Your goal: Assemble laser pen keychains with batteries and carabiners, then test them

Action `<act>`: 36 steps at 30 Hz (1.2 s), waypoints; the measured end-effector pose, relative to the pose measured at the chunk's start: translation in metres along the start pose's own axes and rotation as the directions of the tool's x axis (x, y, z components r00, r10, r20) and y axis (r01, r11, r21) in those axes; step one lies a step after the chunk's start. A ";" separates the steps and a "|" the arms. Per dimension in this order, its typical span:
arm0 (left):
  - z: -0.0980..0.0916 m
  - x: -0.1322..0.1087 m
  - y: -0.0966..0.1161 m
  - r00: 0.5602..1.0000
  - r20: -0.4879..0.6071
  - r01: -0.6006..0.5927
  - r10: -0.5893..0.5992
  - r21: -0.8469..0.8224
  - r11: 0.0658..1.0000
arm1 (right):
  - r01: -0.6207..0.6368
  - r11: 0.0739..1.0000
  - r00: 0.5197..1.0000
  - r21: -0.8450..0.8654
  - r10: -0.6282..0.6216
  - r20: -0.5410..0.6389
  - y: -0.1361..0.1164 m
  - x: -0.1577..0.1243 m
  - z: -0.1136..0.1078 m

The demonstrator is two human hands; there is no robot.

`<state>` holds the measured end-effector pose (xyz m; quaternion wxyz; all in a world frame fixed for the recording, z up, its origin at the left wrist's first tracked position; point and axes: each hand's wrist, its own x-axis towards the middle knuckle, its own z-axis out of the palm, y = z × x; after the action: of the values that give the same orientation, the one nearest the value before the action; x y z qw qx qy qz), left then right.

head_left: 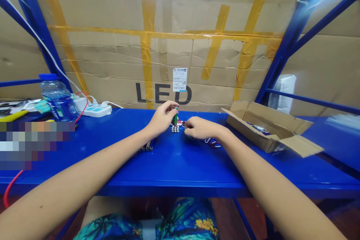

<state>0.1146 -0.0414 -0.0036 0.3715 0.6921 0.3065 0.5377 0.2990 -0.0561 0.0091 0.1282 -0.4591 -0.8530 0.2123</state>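
Note:
My left hand (162, 118) is closed around a small green cylinder (175, 117), held upright above the blue shelf top (180, 161). Just below it lies a cluster of small silver parts (175, 129). My right hand (198, 128) rests knuckles up on the shelf, fingers curled over something I cannot make out, next to red and white wires (213, 142). Dark slim tubes (147, 145) lie beside my left wrist.
An open cardboard box (267, 127) with parts inside stands at the right. A water bottle (58, 101) and a white power strip (97, 110) sit at the left. Taped cardboard marked LED (163, 45) walls the back. Blue rack posts (289, 41) flank it.

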 end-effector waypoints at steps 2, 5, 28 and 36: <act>0.002 -0.001 0.001 0.999 0.024 0.036 -0.035 -0.035 0.999 | -0.007 0.979 1.000 0.205 0.006 0.005 -0.001 0.000 -0.002; 0.003 -0.002 0.000 0.996 0.052 0.071 -0.069 -0.035 0.997 | -0.036 0.888 0.999 0.457 0.050 -0.017 -0.003 0.001 -0.005; 0.011 -0.008 -0.003 0.975 0.195 0.104 -0.103 0.008 0.995 | 0.016 0.586 0.957 0.810 0.225 -0.182 0.003 0.021 0.015; 0.005 -0.005 -0.001 0.975 0.206 0.067 -0.081 0.073 0.995 | -0.016 0.530 0.999 0.848 0.034 -0.003 0.000 0.009 0.001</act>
<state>0.1179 -0.0459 -0.0073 0.3986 0.7445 0.3089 0.4375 0.2935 -0.0487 0.0083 0.3396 -0.3536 -0.6355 0.5965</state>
